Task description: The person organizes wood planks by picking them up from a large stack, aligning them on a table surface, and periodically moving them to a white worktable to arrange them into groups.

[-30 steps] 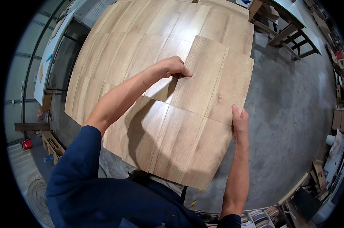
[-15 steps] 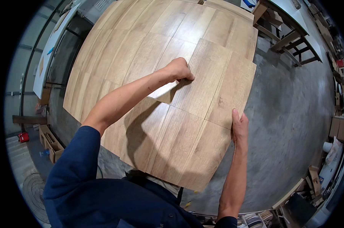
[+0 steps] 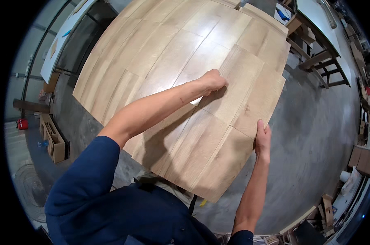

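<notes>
A broad surface of light wood-look planks (image 3: 168, 57) lies in front of me, its seams running away at a slant. My left hand (image 3: 212, 81) rests at the middle of it, fingers curled in and pressed down close to the seam beside a plank (image 3: 242, 73). Whatever those fingers may hold is hidden under the hand. At the right edge, my right hand (image 3: 263, 139) grips the outer plank (image 3: 256, 104), thumb on top and fingers mostly out of sight below the rim. Shadow from my body and arm falls across the near planks.
A white-topped table (image 3: 64, 41) stands at the far left. Another workbench (image 3: 315, 28) with dark wooden legs is at the far right. A cardboard box (image 3: 54, 139) sits on the floor at left. Boards and scraps (image 3: 328, 208) are piled along the right side.
The whole view has shifted a little, so the planks and both hands sit farther right. My left hand stays curled near the same seam. My right hand keeps its grip on the edge.
</notes>
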`<state>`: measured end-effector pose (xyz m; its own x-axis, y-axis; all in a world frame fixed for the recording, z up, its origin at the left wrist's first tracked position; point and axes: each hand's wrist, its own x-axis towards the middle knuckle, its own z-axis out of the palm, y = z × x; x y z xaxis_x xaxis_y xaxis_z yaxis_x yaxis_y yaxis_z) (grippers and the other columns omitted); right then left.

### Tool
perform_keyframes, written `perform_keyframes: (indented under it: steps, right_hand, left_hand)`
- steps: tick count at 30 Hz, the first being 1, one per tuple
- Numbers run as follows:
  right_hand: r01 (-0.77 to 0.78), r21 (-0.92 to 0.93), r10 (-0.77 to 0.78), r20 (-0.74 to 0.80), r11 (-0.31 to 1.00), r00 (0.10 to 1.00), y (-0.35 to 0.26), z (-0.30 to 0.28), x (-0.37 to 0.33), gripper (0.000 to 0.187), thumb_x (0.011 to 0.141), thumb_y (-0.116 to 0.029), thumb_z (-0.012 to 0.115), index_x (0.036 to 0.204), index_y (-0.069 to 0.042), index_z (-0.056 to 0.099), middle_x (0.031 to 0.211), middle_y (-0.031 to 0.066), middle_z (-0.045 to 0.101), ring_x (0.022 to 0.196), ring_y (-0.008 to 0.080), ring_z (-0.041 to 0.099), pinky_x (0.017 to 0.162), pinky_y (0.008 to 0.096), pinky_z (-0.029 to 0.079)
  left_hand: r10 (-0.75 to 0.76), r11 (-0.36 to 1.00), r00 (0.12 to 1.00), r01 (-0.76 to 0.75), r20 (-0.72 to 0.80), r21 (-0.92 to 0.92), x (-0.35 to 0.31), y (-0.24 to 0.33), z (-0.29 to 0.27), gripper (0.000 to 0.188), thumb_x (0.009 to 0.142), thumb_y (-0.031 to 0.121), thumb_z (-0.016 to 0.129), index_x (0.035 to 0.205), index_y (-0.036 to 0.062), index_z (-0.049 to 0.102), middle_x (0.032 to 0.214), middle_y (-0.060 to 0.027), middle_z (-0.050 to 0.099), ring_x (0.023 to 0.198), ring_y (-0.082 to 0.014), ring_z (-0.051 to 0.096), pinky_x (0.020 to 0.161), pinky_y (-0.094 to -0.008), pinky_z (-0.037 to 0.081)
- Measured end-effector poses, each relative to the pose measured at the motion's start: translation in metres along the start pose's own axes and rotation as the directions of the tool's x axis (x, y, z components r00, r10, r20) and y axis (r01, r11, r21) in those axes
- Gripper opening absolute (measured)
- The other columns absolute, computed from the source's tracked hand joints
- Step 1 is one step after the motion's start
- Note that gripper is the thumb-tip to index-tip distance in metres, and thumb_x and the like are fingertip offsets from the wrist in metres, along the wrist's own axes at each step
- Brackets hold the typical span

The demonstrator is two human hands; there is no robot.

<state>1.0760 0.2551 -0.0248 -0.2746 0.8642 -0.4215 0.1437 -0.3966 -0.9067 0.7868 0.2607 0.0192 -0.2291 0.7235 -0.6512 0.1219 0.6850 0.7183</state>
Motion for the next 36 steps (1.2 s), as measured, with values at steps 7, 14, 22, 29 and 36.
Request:
perform_keyframes:
  steps: [7, 14, 22, 29, 36]
  right_hand:
    - [0.06, 0.06, -0.049, -0.173, 0.996, 0.984, 0.017, -0.007, -0.014, 0.033, 0.095, -0.024, 0.048, 0.113, 0.004, 0.052, 0.108, 0.0079, 0.059, 0.096, 0.0145, 0.054, 0.085, 0.0279, 0.042]
    - [0.212, -0.486, -0.367, -0.251, 0.848, 0.896, 0.003, 0.025, -0.08, 0.058, 0.092, -0.024, 0.05, 0.136, 0.007, 0.028, 0.138, 0.0232, 0.035, 0.126, 0.0309, 0.038, 0.103, 0.0356, 0.03]
    - [0.568, -0.654, -0.353, 0.446, 0.499, 0.823, -0.05, 0.214, -0.048, 0.054, 0.09, -0.025, 0.05, 0.131, 0.007, 0.035, 0.136, 0.0258, 0.037, 0.125, 0.037, 0.037, 0.104, 0.0377, 0.031]
    - [0.55, -0.757, 0.141, 0.624, 0.353, 0.768, -0.044, 0.275, 0.008, 0.044, 0.093, -0.038, 0.04, 0.115, -0.002, 0.053, 0.104, 0.0259, 0.058, 0.103, 0.0375, 0.055, 0.085, 0.0403, 0.043]
    - [0.57, -0.729, 0.066, 0.636, 0.381, 0.769, -0.045, 0.28, 0.006, 0.041, 0.094, -0.034, 0.039, 0.088, 0.004, 0.054, 0.076, 0.0238, 0.054, 0.069, 0.0334, 0.05, 0.07, 0.0368, 0.043]
  left_hand:
    - [0.311, 0.94, 0.902, -0.339, -0.3, -0.046, -0.054, -0.043, -0.074, 0.058, 0.09, 0.03, 0.053, 0.133, -0.0049, 0.036, 0.137, -0.0195, 0.038, 0.124, -0.0264, 0.041, 0.103, -0.0341, 0.033]
    - [-0.232, 0.893, 0.458, -0.249, -0.858, -0.375, -0.242, -0.251, -0.142, 0.08, 0.087, 0.042, 0.055, 0.139, -0.0062, 0.018, 0.144, -0.0205, 0.024, 0.133, -0.0263, 0.024, 0.108, -0.0355, 0.021]
    - [-0.441, 0.124, 0.825, -0.335, -0.354, -0.934, -0.276, -0.275, -0.009, 0.045, 0.087, 0.031, 0.061, 0.114, -0.0039, 0.051, 0.114, -0.0099, 0.056, 0.108, -0.0169, 0.049, 0.096, -0.0313, 0.036]
    - [-0.432, -0.081, 0.884, -0.235, -0.178, -0.969, -0.264, -0.276, 0.005, 0.044, 0.083, 0.025, 0.066, 0.118, 0.0028, 0.052, 0.116, -0.0051, 0.056, 0.109, -0.0172, 0.048, 0.095, -0.0323, 0.035]
    - [-0.312, -0.034, 0.913, -0.289, -0.264, -0.957, -0.264, -0.286, 0.021, 0.036, 0.083, 0.016, 0.064, 0.115, 0.0046, 0.055, 0.115, -0.0047, 0.058, 0.108, -0.0154, 0.05, 0.096, -0.0322, 0.035]
